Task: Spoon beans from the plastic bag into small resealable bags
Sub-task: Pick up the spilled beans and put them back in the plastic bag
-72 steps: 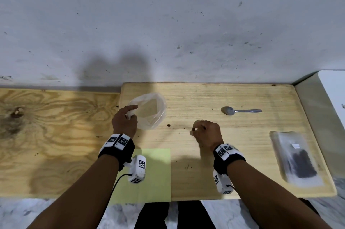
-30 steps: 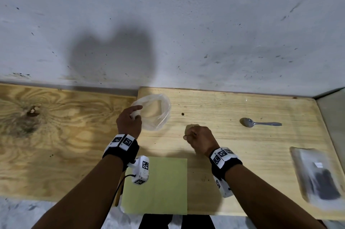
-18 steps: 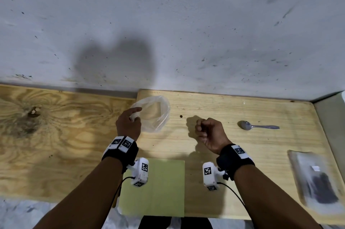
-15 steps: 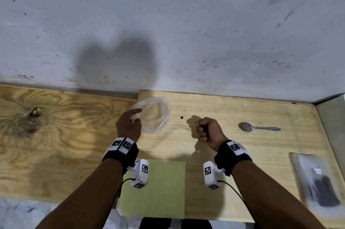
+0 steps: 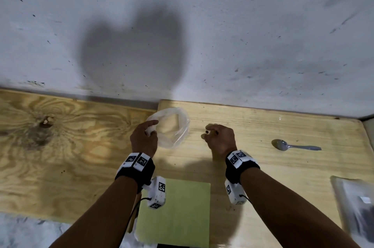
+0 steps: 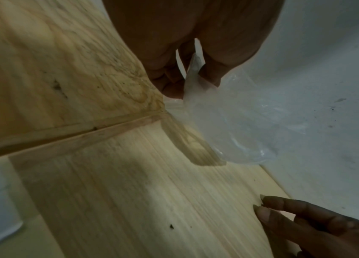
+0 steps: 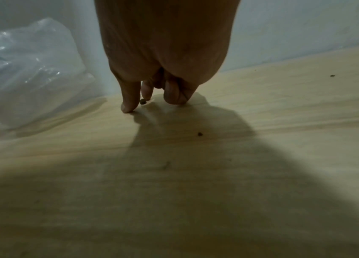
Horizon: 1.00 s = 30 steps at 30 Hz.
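My left hand (image 5: 144,136) grips the rim of a clear plastic bag (image 5: 172,129) and holds its mouth open just above the light wooden board (image 5: 273,172). In the left wrist view the bag (image 6: 229,122) hangs from the left hand (image 6: 192,83), pinched between thumb and fingers. To the right of the bag, my right hand (image 5: 209,133) is curled down on the board. Its thumb and forefinger pinch a small dark bean (image 5: 206,132). The right wrist view shows the bean (image 7: 143,101) between the tips of the right hand (image 7: 151,102). A metal spoon (image 5: 293,146) lies to the right.
A resealable bag (image 5: 356,205) holding dark beans lies flat at the board's right edge. A green sheet (image 5: 176,213) sits at the near edge between my arms. Rough plywood (image 5: 60,146) adjoins on the left. A white wall (image 5: 202,35) stands just behind. Dark specks (image 7: 200,134) dot the board.
My right hand has turned from a raised fist, knuckles up again, and reached forward and down onto the loose bean. The left hand keeps holding the bag.
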Available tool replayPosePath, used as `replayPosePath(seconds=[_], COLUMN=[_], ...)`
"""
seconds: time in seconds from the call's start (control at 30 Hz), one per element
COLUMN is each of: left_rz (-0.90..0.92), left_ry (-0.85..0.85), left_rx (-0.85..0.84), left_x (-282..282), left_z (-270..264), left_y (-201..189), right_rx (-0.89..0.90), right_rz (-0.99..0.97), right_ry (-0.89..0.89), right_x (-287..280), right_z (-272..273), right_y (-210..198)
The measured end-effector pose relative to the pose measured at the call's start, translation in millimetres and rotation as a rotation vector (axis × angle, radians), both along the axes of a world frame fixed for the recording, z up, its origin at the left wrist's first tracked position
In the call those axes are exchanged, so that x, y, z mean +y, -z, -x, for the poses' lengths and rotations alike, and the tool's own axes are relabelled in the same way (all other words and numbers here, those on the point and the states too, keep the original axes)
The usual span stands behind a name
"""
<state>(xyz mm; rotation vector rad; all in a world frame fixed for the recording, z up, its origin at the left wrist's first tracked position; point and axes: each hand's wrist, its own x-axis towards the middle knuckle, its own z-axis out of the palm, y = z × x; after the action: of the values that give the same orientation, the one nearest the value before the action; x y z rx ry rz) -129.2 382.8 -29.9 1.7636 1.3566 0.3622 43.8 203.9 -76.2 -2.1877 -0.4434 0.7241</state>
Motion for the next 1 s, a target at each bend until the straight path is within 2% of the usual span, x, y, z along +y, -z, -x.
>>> replayPosePath(seconds=[0.17, 0.37, 0.43, 0.5, 0.57, 0.63, 0.67, 0.8, 1.0], left_rz=[-0.009, 0.004, 0.008, 0.005, -0.003, -0.004, -0.008, -0.010, -0.041], left_ry=[0.003, -0.006, -0.005, 0.001, 0.014, 0.025, 0.028, 0.045, 0.139], left_rx=[-0.013, -0.030, -0.042, -0.048, -0.041, -0.038, -0.042, -0.057, -0.104], left_x=[5, 5, 4, 4, 3, 1, -1, -14, -40], left_z=[-1, 1, 2, 4, 4, 5, 4, 4, 2], left_y=[3, 3, 2, 1, 0, -2, -4, -15, -24], right_rx=[-0.072, 0.003, 0.035, 0.254, 0.602, 0.848, 0.902, 0.910, 0.771], right_rz=[-0.040, -0.065, -0.103, -0.253, -0.430, -0.540, -0.569, -0.509, -0.405], right_ry=[0.021, 0.031, 0.102, 0.286, 0.434, 0.502, 0.512, 0.532, 0.514], right_x=[0, -4, -5, -8, -13, -17, -19, -24, -51], right_z=[4, 6, 6, 7, 5, 5, 5, 8, 16], right_y=[4, 5, -2, -12, -27, -42, -49, -56, -60])
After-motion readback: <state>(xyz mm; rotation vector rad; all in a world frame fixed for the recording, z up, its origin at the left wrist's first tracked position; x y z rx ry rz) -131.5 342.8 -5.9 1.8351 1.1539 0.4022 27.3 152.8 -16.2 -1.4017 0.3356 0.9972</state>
